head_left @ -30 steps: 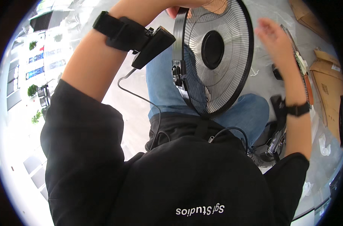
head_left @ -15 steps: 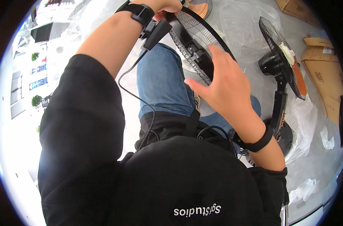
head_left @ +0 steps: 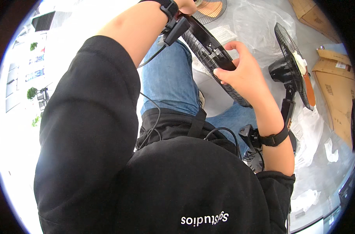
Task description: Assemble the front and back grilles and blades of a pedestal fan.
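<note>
- Round black wire fan grille with a flat plastic rim band [head_left: 208, 46] was held tilted, edge-on to the camera, above the person's lap in blue jeans [head_left: 167, 78]
- Right hand [head_left: 244, 74] was closed on the lower part of the grille rim: thumb on the near face of the band, fingers curled over the wire mesh behind it
- Left hand [head_left: 187, 6] was at the grille's upper end, near the top edge of the view; mostly cut off, so could not tell whether it was gripping or only resting there
- Left wrist carried a black strap with a small black box [head_left: 177, 27] and a thin black cable running down toward the waist
- Right wrist carried a black band [head_left: 275, 139]
- Black pedestal fan with its own grille and pale blades [head_left: 292, 68] stood on the floor just right of the right forearm, apart from the held grille
- Clear plastic sheeting [head_left: 259, 19] lay on the floor beyond the grille; brown cardboard pieces [head_left: 333, 89] lay further right
- Person wore a black long-sleeved top [head_left: 91, 128], left sleeve pushed up past the elbow
</note>
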Demonstrator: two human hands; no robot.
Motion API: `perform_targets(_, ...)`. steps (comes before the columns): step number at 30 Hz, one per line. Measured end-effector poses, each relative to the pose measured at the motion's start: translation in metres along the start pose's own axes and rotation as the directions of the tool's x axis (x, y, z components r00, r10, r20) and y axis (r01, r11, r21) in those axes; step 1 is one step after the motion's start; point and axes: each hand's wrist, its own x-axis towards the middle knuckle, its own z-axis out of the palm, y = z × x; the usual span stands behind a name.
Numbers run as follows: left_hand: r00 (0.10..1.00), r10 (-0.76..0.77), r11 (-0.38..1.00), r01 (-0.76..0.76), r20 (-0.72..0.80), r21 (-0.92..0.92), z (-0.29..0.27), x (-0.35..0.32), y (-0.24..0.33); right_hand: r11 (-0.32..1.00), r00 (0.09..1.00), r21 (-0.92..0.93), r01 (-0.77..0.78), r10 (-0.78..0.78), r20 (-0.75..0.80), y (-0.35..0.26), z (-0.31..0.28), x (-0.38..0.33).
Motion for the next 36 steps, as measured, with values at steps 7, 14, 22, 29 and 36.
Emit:
perform_targets(7,0.999,0.001,0.998,0.002,-0.05,0.062,0.007,-0.004,0.0,0.998,0.999,-0.034,-0.049,0.05,0.009,-0.005,0.0,0.005)
perform_targets(14,0.996,-0.022,0.999,0.025,-0.088,0.032,0.015,-0.008,-0.014,0.995,0.998,-0.075,-0.062,0.064,0.018,-0.015,0.001,0.009)
perform_targets(22,0.995,-0.054,0.996,0.06,-0.089,0.067,0.02,-0.006,-0.016,0.994,0.999,-0.11,-0.014,0.01,-0.037,-0.007,0.0,0.015)
perform_targets(29,0.921,0.279,0.912,-0.343,0.272,0.225,0.027,0.023,-0.027,0.983,0.998,-0.179,-0.03,0.039,0.049,-0.016,-0.004,0.016)
perform_targets(36,0.835,0.497,0.843,-0.529,0.237,0.098,0.068,0.039,-0.025,0.987,0.986,-0.152,-0.047,0.07,0.15,0.001,-0.017,0.013)
